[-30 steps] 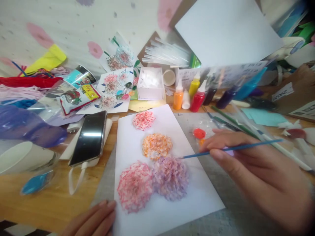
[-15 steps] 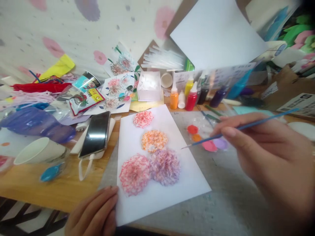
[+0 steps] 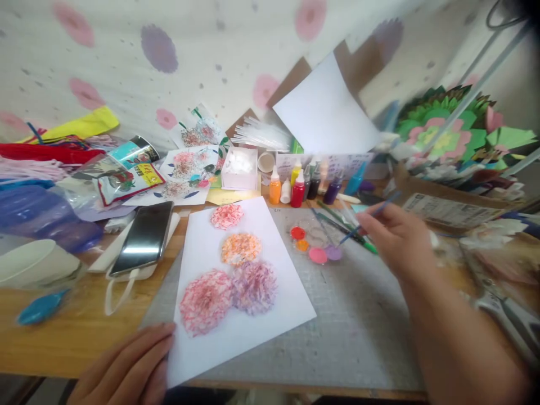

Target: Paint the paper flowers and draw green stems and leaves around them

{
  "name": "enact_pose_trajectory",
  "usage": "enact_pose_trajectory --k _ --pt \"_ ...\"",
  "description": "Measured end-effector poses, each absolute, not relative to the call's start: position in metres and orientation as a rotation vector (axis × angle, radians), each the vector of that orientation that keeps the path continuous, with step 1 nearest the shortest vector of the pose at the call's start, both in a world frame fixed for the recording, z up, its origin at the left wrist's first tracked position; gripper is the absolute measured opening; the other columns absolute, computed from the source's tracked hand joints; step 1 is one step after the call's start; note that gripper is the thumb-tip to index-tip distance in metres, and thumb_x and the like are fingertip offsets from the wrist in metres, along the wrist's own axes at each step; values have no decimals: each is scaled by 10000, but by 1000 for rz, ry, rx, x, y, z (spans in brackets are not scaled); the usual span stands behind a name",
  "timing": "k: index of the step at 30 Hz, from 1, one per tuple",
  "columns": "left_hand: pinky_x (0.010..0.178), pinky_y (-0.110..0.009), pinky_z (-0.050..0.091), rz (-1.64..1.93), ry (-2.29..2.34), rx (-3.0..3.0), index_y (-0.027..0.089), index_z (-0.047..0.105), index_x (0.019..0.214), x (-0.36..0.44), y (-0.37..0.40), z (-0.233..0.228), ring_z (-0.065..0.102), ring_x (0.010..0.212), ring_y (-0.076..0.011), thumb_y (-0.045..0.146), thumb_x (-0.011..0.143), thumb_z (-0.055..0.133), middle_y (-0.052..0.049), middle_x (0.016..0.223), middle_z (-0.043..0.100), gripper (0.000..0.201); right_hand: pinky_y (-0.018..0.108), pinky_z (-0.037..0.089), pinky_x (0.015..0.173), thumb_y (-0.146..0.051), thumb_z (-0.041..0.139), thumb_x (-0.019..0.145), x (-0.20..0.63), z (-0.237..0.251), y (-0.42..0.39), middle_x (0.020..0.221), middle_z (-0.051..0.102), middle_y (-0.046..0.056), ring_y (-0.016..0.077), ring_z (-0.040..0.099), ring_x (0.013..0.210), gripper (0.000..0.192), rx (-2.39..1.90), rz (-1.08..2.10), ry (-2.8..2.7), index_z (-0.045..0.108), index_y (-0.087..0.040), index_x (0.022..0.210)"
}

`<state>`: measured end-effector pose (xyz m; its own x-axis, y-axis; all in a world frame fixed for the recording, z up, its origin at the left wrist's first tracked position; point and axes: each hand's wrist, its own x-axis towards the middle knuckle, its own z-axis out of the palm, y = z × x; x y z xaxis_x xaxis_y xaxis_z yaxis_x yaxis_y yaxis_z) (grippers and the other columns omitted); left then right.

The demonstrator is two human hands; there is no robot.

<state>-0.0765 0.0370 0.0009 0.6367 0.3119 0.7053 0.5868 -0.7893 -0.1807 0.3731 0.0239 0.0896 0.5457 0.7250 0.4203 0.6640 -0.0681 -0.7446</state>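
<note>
A white sheet of paper (image 3: 219, 354) lies slanted on a grey cutting mat, with red, orange and purple painted flower heads on it. My left hand (image 3: 130, 360) is at its lower left corner, fingers together and pressed on the edge; the thumb is hidden. My right hand (image 3: 394, 236), closed in a pinch, holds a thin blue paintbrush (image 3: 356, 229) over the mat. The brush tip points down at the lilac paint (image 3: 333, 253) in a clear palette; I cannot tell whether it touches. Beside it are pink paint (image 3: 318, 256), orange paint (image 3: 302, 245) and red paint (image 3: 297, 233).
Several paint bottles (image 3: 297, 190) stand behind the palette, near a white box (image 3: 239, 174). Pens (image 3: 354, 236) lie right of the palette. A phone (image 3: 143, 239), a paper cup (image 3: 37, 264) and a snack packet (image 3: 129, 183) are at left. Scissors (image 3: 506, 312) lie at right.
My right hand has carried the paintbrush away from beside the purple flower to the palette's lilac paint. My left hand stays at the paper's edge. The view has swung right.
</note>
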Motion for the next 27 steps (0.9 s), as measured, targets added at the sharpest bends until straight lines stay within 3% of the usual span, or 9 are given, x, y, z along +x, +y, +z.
enact_pose_trajectory --k 6,13,19,27 --pt "761 -370 569 -976 -714 -2477 216 709 951 -82 40 -6 717 829 -225 184 745 649 -64 924 767 217 255 327 482 -421 685 695 373 89 25 504 606 -20 119 481 465 225 -1776 28 -1180 650 -209 628" --pt "785 -353 543 -995 -711 -2469 136 700 902 -67 34 8 707 825 -227 87 752 619 -112 894 754 178 264 329 440 -284 698 694 365 102 19 531 594 -8 130 500 455 91 -1490 3 -837 656 -205 675" --pt "800 -369 547 -966 -743 -2483 112 689 934 -65 31 8 691 886 -241 49 745 594 -128 942 731 221 285 437 500 -194 743 622 340 102 25 560 612 6 144 571 485 67 -1158 396 -735 680 -182 642" --pt "784 -375 547 -971 -778 -2497 100 686 930 -64 27 11 691 890 -250 46 743 584 -135 947 728 220 220 480 533 -286 751 754 317 86 24 648 678 -3 104 605 575 89 -1154 708 -971 700 -213 747"
